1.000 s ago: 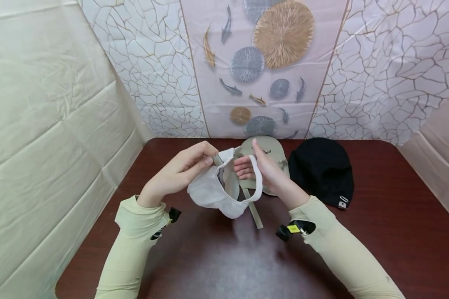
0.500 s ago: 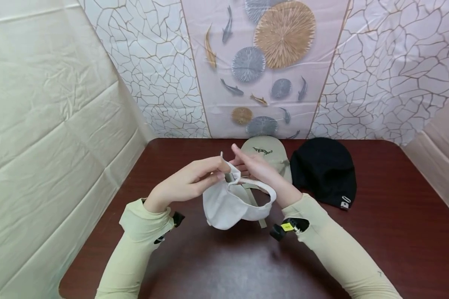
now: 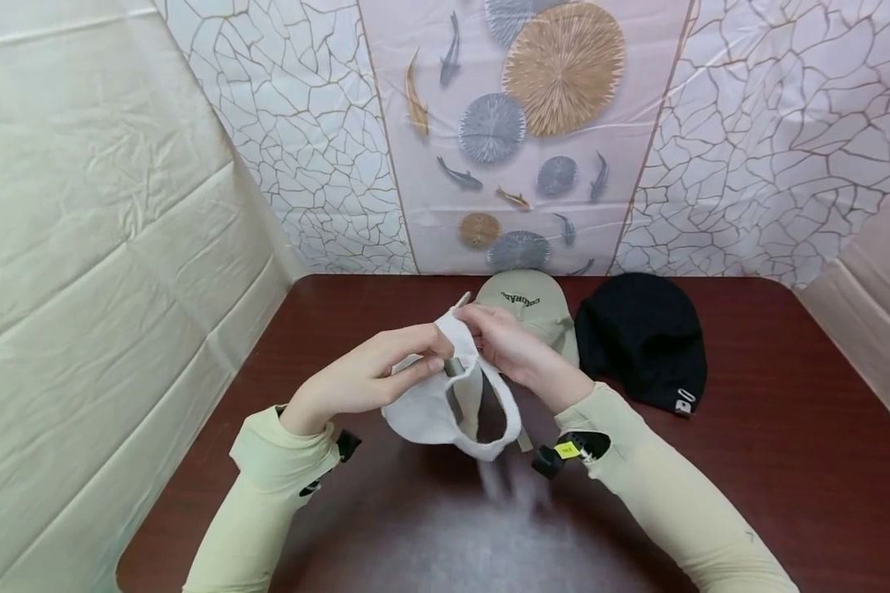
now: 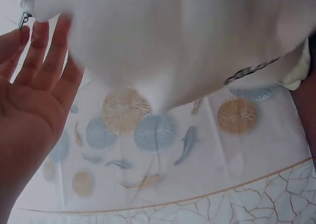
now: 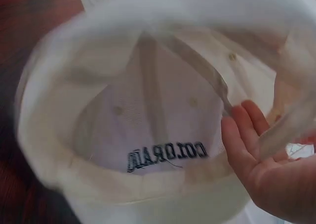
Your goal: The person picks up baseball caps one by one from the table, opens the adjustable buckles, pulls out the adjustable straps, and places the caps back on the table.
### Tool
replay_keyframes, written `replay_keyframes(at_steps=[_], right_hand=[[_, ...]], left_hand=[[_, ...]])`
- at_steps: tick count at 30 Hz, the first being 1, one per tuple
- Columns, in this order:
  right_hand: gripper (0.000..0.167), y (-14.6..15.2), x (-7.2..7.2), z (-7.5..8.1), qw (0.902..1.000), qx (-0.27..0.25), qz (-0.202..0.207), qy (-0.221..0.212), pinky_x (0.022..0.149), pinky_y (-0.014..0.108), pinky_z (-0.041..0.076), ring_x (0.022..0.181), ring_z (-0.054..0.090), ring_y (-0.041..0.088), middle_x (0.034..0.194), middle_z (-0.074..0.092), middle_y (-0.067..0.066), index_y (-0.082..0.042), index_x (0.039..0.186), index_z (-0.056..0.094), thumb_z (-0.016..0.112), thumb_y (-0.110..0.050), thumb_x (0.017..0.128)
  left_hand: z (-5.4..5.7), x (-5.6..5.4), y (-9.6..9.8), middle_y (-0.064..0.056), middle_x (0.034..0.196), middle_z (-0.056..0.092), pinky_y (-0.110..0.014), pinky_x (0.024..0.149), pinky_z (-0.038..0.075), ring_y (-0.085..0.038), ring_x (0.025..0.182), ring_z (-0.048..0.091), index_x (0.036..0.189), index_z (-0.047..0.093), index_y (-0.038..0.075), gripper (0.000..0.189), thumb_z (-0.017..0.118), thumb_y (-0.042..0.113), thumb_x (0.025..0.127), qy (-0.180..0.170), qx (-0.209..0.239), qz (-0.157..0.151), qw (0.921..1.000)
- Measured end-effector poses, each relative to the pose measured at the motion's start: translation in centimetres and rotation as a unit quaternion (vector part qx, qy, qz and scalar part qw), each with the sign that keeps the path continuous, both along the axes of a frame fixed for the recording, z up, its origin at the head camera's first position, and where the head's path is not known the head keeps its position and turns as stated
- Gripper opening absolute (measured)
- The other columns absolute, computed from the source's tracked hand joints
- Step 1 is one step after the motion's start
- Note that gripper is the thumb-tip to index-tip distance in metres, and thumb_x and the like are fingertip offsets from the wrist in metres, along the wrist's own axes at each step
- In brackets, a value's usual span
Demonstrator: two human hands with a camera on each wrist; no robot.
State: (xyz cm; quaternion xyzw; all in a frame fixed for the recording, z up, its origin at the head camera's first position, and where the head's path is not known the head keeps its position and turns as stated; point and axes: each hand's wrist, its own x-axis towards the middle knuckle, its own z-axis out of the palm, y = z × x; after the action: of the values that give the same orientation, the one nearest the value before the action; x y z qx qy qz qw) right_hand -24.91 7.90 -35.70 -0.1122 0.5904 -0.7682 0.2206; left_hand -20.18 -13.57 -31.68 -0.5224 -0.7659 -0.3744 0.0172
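Note:
A white baseball cap (image 3: 423,416) is held up over the table, its back opening turned toward me. My left hand (image 3: 374,371) pinches the cap's back beside a metal strap buckle (image 4: 24,19). With thumb and fingers my right hand (image 3: 515,350) grips the strap end, close to the left fingertips. In the right wrist view the cap's inside shows, with embroidered lettering (image 5: 167,156) reversed through the cloth, and the right hand (image 5: 276,179) reaches in at the strap. Behind the right hand lies a beige cap (image 3: 522,288) marked with dark letters.
Next to the beige cap a black cap (image 3: 638,346) with a small metal ring lies on the dark red table (image 3: 779,428). A patterned cloth (image 3: 304,140) hangs along the back, and a plain cream one (image 3: 104,247) rises at the left.
The right hand, open and partly through the cap's strap loop a second ago, has drawn back and now pinches the strap end. The white cap swung right, then back left, turning in the left hand.

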Motion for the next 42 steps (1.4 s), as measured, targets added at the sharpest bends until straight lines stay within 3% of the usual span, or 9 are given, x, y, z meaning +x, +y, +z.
replay_keyframes(at_steps=[5, 9, 13, 17, 22, 25, 31, 36, 42], right_hand=[[0.025, 0.0, 0.1, 0.3, 0.998, -0.052, -0.033, -0.006, 0.066, 0.024, 0.051, 0.069, 0.063, 0.009, 0.076, 0.067, 0.0, -0.007, 0.094, 0.06, 0.039, -0.013, 0.106], [0.029, 0.5, 0.3, 0.5, 0.993, -0.091, -0.07, -0.029, 0.06, 0.022, 0.048, 0.063, 0.059, 0.007, 0.071, 0.062, -0.002, -0.01, 0.086, 0.06, 0.04, -0.013, 0.107], [0.031, 1.1, 0.5, 0.5, 0.9839, -0.133, -0.108, -0.05, 0.063, 0.021, 0.047, 0.066, 0.058, 0.006, 0.073, 0.059, -0.003, -0.011, 0.084, 0.059, 0.039, -0.015, 0.108], [0.028, 1.6, 0.5, 0.2, 0.9771, -0.158, -0.125, -0.069, 0.066, 0.02, 0.047, 0.071, 0.058, 0.007, 0.077, 0.058, -0.003, -0.01, 0.088, 0.056, 0.038, -0.016, 0.109], [0.025, 1.8, 0.6, 0.0, 0.976, -0.165, -0.126, -0.067, 0.069, 0.02, 0.048, 0.076, 0.059, 0.006, 0.083, 0.06, -0.003, -0.009, 0.095, 0.054, 0.036, -0.018, 0.11], [0.027, 1.9, 0.5, 0.1, 0.977, -0.162, -0.124, -0.062, 0.069, 0.02, 0.048, 0.077, 0.059, 0.006, 0.085, 0.06, -0.003, -0.009, 0.096, 0.054, 0.034, -0.019, 0.11], [0.027, 2.1, 0.5, 0.4, 0.9769, -0.169, -0.118, -0.058, 0.072, 0.02, 0.047, 0.08, 0.058, 0.006, 0.088, 0.058, -0.003, -0.009, 0.097, 0.053, 0.033, -0.02, 0.11], [0.025, 1.5, 0.2, 0.4, 0.9814, -0.163, -0.088, -0.052, 0.075, 0.022, 0.044, 0.08, 0.054, 0.007, 0.09, 0.054, -0.002, -0.009, 0.099, 0.047, 0.028, -0.021, 0.111], [0.024, -0.7, -0.3, 0.6, 0.9842, -0.166, -0.05, -0.036, 0.083, 0.025, 0.046, 0.09, 0.057, 0.009, 0.099, 0.056, -0.001, -0.01, 0.111, 0.046, 0.025, -0.02, 0.109]], left_hand=[[-1.9, 0.7, -1.3, -0.005, 0.109, 0.061, -0.032, 0.096, 0.049, -0.018, 0.105, 0.061, 0.111, 0.054, 0.008, 0.01, 0.057, 0.004, 0.102, -0.071, 0.096, 0.071, 0.9903], [-4.0, 0.3, -2.9, -0.014, 0.109, 0.064, -0.029, 0.089, 0.05, -0.024, 0.103, 0.063, 0.112, 0.052, 0.002, 0.012, 0.057, 0.003, 0.101, -0.126, 0.182, 0.188, 0.9569], [-6.4, -1.2, -4.1, -0.015, 0.109, 0.063, -0.033, 0.087, 0.049, -0.023, 0.097, 0.062, 0.116, 0.055, 0.0, 0.016, 0.056, 0.01, 0.103, -0.205, 0.14, 0.288, 0.9249], [-8.6, -2.2, -4.7, -0.016, 0.121, 0.061, -0.044, 0.095, 0.05, -0.024, 0.103, 0.063, 0.129, 0.054, -0.002, 0.029, 0.049, 0.015, 0.107, -0.305, 0.043, 0.268, 0.9129], [-9.2, -2.2, -5.0, -0.02, 0.131, 0.057, -0.045, 0.097, 0.051, -0.029, 0.113, 0.064, 0.136, 0.05, -0.006, 0.042, 0.044, 0.027, 0.109, -0.386, 0.074, 0.211, 0.8949], [-8.9, -2.1, -4.8, -0.021, 0.133, 0.056, -0.044, 0.097, 0.051, -0.028, 0.113, 0.064, 0.138, 0.049, -0.006, 0.046, 0.048, 0.028, 0.108, -0.396, 0.096, 0.196, 0.8917], [-8.4, -1.9, -4.2, -0.021, 0.138, 0.054, -0.047, 0.1, 0.049, -0.025, 0.117, 0.062, 0.139, 0.051, -0.006, 0.045, 0.059, 0.02, 0.103, -0.379, 0.118, 0.179, 0.9003], [-7.8, -2.2, -4.0, -0.018, 0.131, 0.061, -0.039, 0.098, 0.05, -0.02, 0.112, 0.063, 0.136, 0.056, -0.002, 0.043, 0.065, 0.018, 0.099, -0.323, 0.142, 0.243, 0.9037], [-5.1, -1.7, -5.1, -0.015, 0.122, 0.066, -0.024, 0.089, 0.049, -0.017, 0.105, 0.065, 0.132, 0.062, 0.004, 0.038, 0.068, 0.017, 0.097, -0.224, 0.194, 0.319, 0.9004]])
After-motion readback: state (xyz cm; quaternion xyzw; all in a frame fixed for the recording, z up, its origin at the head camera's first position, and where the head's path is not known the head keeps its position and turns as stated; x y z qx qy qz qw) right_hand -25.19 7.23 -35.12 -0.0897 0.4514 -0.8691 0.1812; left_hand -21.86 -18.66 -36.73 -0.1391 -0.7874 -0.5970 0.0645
